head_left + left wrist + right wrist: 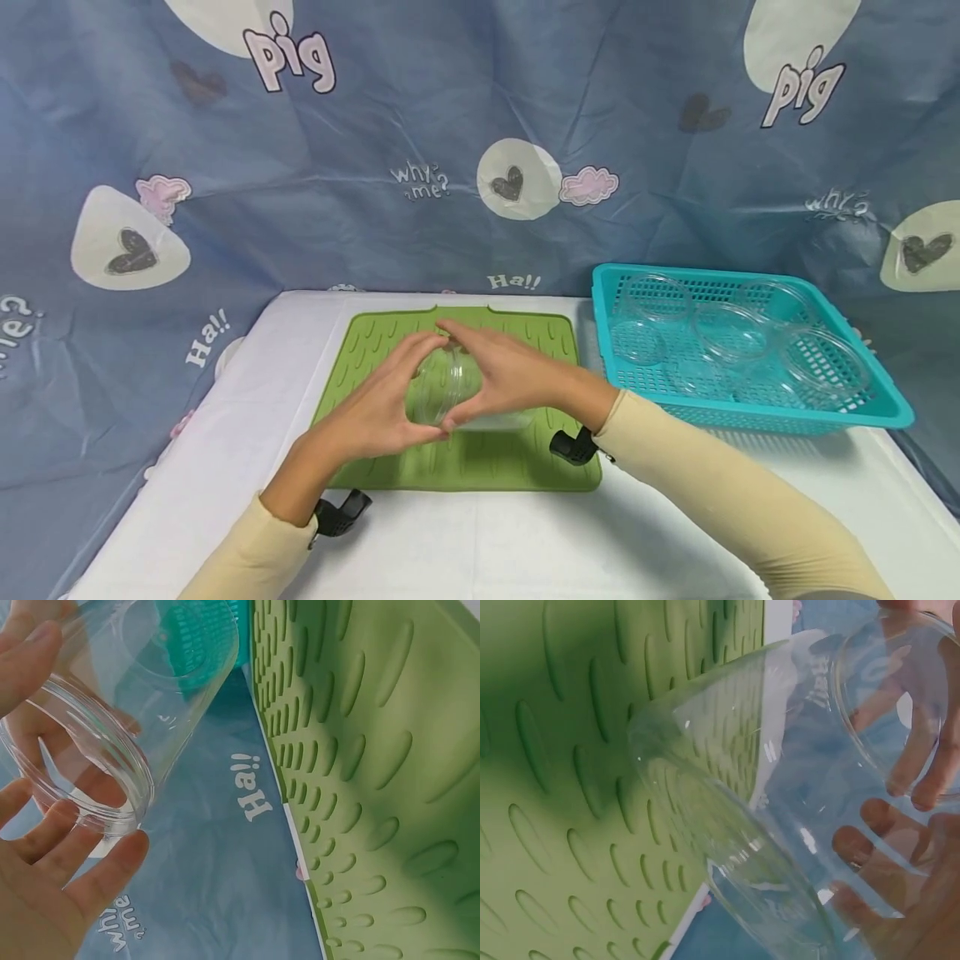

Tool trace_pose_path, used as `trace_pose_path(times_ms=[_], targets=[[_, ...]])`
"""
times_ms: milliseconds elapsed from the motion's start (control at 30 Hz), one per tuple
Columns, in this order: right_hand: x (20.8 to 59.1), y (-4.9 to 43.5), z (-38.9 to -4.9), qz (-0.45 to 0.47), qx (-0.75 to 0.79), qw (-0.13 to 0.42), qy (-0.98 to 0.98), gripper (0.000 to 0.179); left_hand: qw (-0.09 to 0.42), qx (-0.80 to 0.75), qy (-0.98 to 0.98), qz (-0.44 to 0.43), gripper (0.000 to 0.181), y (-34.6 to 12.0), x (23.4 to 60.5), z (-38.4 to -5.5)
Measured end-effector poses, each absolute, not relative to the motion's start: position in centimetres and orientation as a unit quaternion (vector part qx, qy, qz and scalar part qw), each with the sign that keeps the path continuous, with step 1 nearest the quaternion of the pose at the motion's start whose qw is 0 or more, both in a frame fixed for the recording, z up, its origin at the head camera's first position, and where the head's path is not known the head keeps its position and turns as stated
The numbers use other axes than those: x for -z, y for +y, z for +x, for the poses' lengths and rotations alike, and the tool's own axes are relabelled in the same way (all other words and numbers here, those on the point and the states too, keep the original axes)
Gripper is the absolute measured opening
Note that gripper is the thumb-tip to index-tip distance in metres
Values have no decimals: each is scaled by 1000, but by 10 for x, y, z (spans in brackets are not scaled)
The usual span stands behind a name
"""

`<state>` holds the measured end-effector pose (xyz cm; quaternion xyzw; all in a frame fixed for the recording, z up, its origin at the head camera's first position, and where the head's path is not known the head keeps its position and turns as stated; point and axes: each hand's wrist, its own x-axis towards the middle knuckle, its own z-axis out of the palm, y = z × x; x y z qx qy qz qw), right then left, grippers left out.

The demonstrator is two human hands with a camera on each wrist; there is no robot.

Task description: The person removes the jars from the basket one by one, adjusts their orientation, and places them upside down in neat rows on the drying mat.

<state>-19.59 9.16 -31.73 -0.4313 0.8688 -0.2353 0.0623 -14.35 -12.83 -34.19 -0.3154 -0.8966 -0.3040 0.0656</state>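
Observation:
A clear see-through container (pixel 453 379) with a ringed round rim is between both hands, tilted on its side above a green ridged mat (pixel 375 462). My left hand (pixel 375 404) curves round the rim, its fingertips on the ring in the left wrist view, where the container's wall (pixel 161 712) runs away to the upper right. From the other side my right hand (pixel 517 375) grips near the same rim with thumb and fingers. In the right wrist view the container (pixel 780 795) fills much of the picture, and fingers show through it.
At the right a turquoise perforated basket (pixel 757 417) holds several clear round containers (pixel 731 329). A white cloth (pixel 420 542) covers the table under the mat. Behind it hangs a blue printed curtain (pixel 420 100).

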Motion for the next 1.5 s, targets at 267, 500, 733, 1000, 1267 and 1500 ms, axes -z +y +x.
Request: trace_pose_path(times_ms=[267, 500, 733, 1000, 1267, 1500], targets=[[320, 95, -191, -443, 248, 82, 857, 119, 57, 325, -891, -312, 106, -136, 340, -136], [327, 103, -181, -465, 219, 61, 856, 120, 64, 307, -893, -322, 107, -141, 338, -129], [336, 114, -170, -462, 203, 35, 863, 124, 60, 298, -897, -321, 107, -141, 338, -124], [342, 125, -165, -443, 218, 45, 868, 121, 59, 315, -893, -316, 110, -143, 338, -119], [352, 132, -160, -440, 262, 46, 858, 117, 76, 316, -889, -321, 108, -147, 339, -115], [360, 132, -162, -462, 303, 17, 834, 117, 79, 339, -878, -329, 110, -153, 336, -114]])
